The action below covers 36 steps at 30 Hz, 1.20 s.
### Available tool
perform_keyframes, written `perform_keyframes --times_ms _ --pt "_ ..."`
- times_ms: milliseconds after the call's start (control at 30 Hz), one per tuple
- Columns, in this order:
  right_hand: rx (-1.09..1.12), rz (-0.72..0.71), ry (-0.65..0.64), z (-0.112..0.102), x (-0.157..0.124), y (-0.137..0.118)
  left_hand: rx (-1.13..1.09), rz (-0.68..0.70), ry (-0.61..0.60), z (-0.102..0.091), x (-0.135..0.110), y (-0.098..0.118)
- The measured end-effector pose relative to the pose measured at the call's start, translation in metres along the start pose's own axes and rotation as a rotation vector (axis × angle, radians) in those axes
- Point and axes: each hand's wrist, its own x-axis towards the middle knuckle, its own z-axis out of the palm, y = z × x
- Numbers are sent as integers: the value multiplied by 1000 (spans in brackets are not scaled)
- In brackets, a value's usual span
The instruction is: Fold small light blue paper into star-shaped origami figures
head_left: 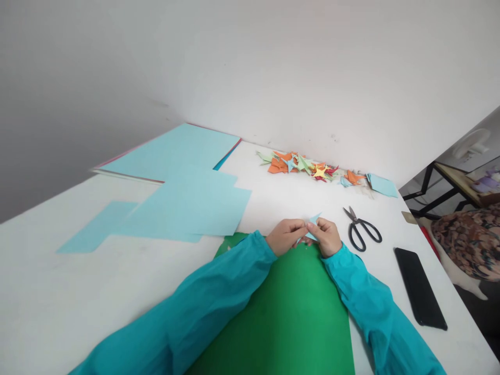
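While the left hand (287, 235) and the right hand (327, 237) meet fingertip to fingertip, both pinch the small blue paper piece (313, 219) between them, its pointed tip standing up above the fingers. It is held just over the far edge of the green sheet (289, 312), which lies at the near edge of the tabletop (78, 291). Black scissors (361, 229) lie just beside the right hand, and a dark phone (420, 294) lies nearer the right edge. Large light-blue sheets (187, 203) spread over the left half. A row of folded paper shapes (308, 167) runs along the far edge by the wall, with a few blue squares (382, 185) at its right end.

As I judge it, the piece is small and thin, so a pinch that slides could set a crease crooked or tear the point, and a slack grip would let it fall onto the green sheet. The right sleeve (371, 302) passes near the phone; a wide sweep of that arm could nudge it toward the right edge.

Fingers cover most of the paper piece, so its folds cannot be read. The shapes in the far row are too small to tell apart. Both sleeves hide much of the green sheet, and the frame cuts off its near part.
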Motion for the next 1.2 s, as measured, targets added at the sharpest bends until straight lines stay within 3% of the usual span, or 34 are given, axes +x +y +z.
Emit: perform_keyframes --times_ms 167,367,600,733,1033,1200 --pt "6 17 -25 -3 2 1 3 45 -17 -1 0 -1" --pt "-58 6 9 2 -1 -5 -15 -26 -70 -3 3 -7" --pt "-146 -48 24 5 -4 -8 52 56 -32 -3 3 -4" --pt "-112 -31 -24 3 -3 -6 24 22 -32 -4 3 -4" --pt "187 -6 155 4 2 -6 -217 -23 190 -3 7 -12" --pt "139 -25 90 2 1 -2 -264 -20 227 -3 8 -11"
